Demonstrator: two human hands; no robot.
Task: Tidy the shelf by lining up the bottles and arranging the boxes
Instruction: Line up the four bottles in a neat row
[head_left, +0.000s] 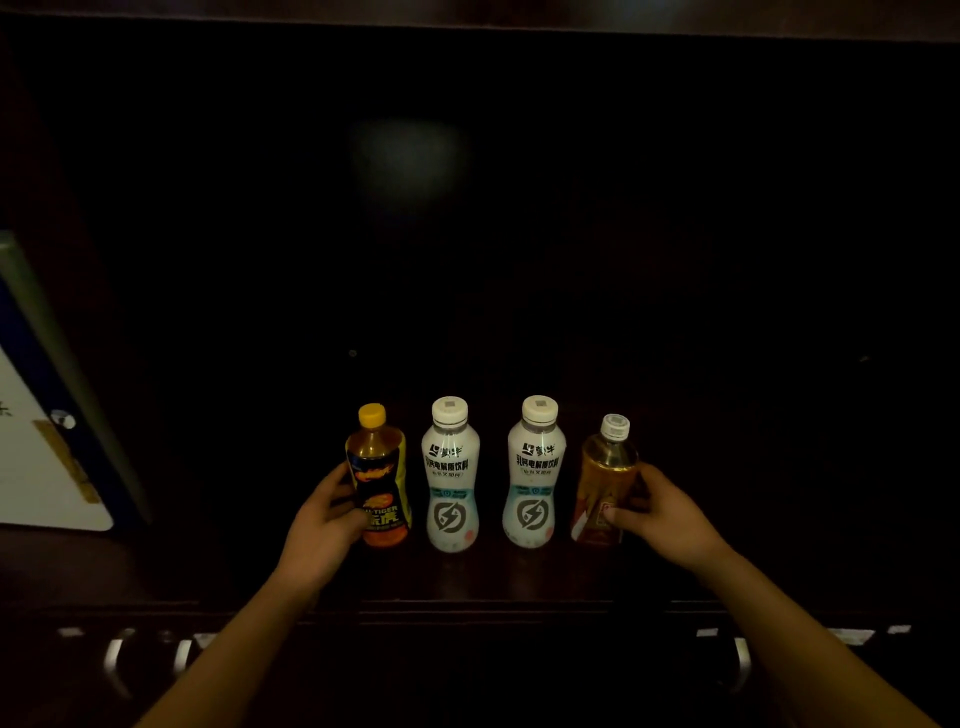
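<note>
Amber, orange and white mark out a row of four bottles, upright near the front edge of the dark shelf (493, 577): the yellow-capped energy drink bottle (382, 467) at the left end, then the left white bottle (451, 478) and the right white bottle (535, 475), both electrolyte drinks, and the white-capped tea bottle (605, 478) at the right end. The left hand (324, 525) has its fingers (338, 480) curled round the lower half of the energy drink bottle. The right hand (667, 519) grips the tea bottle the same way, thumb across the label. The row looks nearly even, though the gap between the two white bottles seems wider than the others. The likeliest slip is a knock. Each held bottle stands just beside a white one, and these are tall and narrow-waisted, so a sideways nudge while closing the gaps could topple one and send it rolling off the front edge. Dim light hides the back of the shelf, so pushing a bottle rearward risks striking something unseen. A white and blue box (47, 441) appears to lean at the far left, well apart from the bottles, and it may slide when handled
</note>
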